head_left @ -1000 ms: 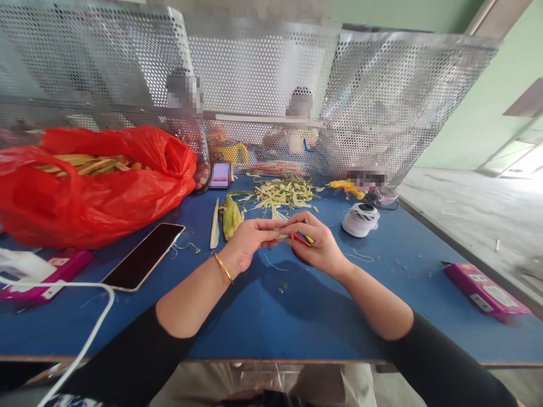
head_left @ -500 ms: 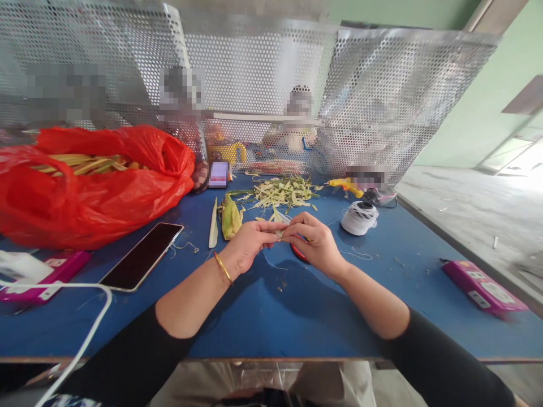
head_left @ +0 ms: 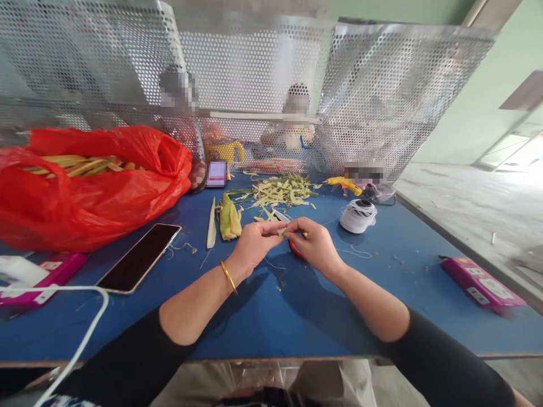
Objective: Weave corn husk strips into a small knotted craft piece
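Note:
My left hand [head_left: 259, 244], with a gold bangle at its wrist, has thumb and index finger closed on a small pale piece of husk [head_left: 281, 231]. My right hand [head_left: 313, 244] pinches the same piece from the other side, so the fingertips of both hands nearly meet. Partly covered by the right hand lies a pair of scissors [head_left: 296, 249] with red handles, its blades pointing away. Left of my hands are a yellow-green husk bundle [head_left: 230, 219] and a long pale husk strip [head_left: 211, 227]. Cut husk scraps [head_left: 283, 191] form a heap behind.
A red plastic bag [head_left: 127, 195] full of husk strips stands at the left, near a phone [head_left: 139, 257]. At the right are a white thread spool [head_left: 358, 216], a yellow glue gun [head_left: 344, 183] and a purple power strip [head_left: 481, 282]. A perforated metal screen [head_left: 254, 62] borders the back.
My left fingers have gone from stretched out to a bent pinch. The husk that stuck up past the fingertips now shows only as a small piece between them.

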The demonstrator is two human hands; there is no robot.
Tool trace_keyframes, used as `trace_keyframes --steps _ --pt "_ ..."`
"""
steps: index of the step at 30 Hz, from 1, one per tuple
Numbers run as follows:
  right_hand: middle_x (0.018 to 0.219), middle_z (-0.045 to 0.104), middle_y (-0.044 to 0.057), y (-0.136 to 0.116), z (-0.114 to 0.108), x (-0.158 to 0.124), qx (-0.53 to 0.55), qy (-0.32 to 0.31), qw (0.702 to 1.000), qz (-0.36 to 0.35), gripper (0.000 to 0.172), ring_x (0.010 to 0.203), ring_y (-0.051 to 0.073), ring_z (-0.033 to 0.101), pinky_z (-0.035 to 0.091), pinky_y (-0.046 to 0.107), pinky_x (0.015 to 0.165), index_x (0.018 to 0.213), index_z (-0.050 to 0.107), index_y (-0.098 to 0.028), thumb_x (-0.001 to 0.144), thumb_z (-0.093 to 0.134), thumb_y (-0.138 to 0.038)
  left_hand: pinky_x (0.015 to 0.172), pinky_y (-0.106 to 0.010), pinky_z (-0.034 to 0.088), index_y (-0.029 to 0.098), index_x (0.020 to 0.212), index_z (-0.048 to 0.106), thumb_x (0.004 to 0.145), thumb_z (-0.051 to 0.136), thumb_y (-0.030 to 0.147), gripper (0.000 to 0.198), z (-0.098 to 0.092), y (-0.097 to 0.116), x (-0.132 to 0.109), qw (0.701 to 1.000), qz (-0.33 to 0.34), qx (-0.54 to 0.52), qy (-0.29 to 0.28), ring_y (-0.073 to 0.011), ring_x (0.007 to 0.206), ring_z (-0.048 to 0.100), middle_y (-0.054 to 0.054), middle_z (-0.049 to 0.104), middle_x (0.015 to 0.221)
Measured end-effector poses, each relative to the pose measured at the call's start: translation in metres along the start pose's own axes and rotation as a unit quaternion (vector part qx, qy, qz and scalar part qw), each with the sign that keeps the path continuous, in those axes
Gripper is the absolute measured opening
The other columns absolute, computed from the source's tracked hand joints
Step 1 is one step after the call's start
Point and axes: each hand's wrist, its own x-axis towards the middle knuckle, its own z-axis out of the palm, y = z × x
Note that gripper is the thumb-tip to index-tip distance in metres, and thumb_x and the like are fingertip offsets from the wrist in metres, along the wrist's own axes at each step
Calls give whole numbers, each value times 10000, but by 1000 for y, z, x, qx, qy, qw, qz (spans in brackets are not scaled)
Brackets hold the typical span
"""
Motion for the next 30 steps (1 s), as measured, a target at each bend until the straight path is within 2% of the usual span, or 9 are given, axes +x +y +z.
trace_keyframes --steps 3,7,9,12,15,19,22,26,30 --pt "748 654 9 -1 0 0 8 12 1000 2 76 727 159 598 443 271 677 680 602 -202 753 604 -181 828 -312 502 174 898 747 582 726 93 327 0 -3 0 1000 8 1 -9 -185 817 672 -29 751 817" --pt "720 642 0 -3 3 -3 16 23 1000 0 87 687 147 584 438 260 648 665 577 -206 747 602 -192 794 -308 518 176 921 745 596 729 98 336 0 -11 3 998 39 50 22 -197 809 681 -43 753 853" --pt "715 636 -3 -4 5 -3 35 36 999 16 50 675 145 581 438 260 640 708 571 -205 736 612 -202 789 -308 520 175 933 746 630 710 113 311 -1 -15 4 995 52 76 35 -202 807 683 -50 752 851" --pt "697 625 -9 -2 7 -4 83 31 995 53 86 645 140 567 434 258 613 778 576 -198 732 631 -246 813 -313 514 168 1007 724 662 684 119 351 -2 -16 6 992 64 97 38 -209 839 683 -52 752 855" --pt "657 587 -16 2 9 -3 94 17 994 57 85 615 130 532 413 252 587 723 599 -191 744 627 -269 840 -324 500 164 1164 642 669 673 109 499 -3 -15 6 988 79 128 46 -204 836 681 -36 749 801" --pt "704 588 -3 5 10 -2 80 52 995 4 59 672 139 538 422 259 632 705 624 -195 741 634 -240 795 -311 501 140 1360 444 655 686 95 747 -3 -15 5 986 78 133 70 -191 774 683 -24 740 754" --pt "698 582 0 3 10 -3 74 65 995 -9 61 671 143 534 420 263 631 694 615 -196 743 627 -229 754 -294 498 124 1409 355 640 725 122 854 -2 -14 5 985 69 126 90 -196 773 684 -28 737 754" --pt "696 584 2 1 9 -4 69 65 995 -9 101 667 142 532 412 266 628 661 580 -195 749 609 -236 722 -271 489 122 1308 478 616 763 169 749 -3 -15 6 990 53 97 92 -193 767 683 -34 734 750" --pt "613 560 -27 0 9 -3 102 61 992 34 107 588 124 497 390 255 573 657 557 -198 720 621 -257 692 -253 483 137 1122 602 598 769 177 551 -3 -13 6 993 43 73 87 -165 695 668 -11 714 674"
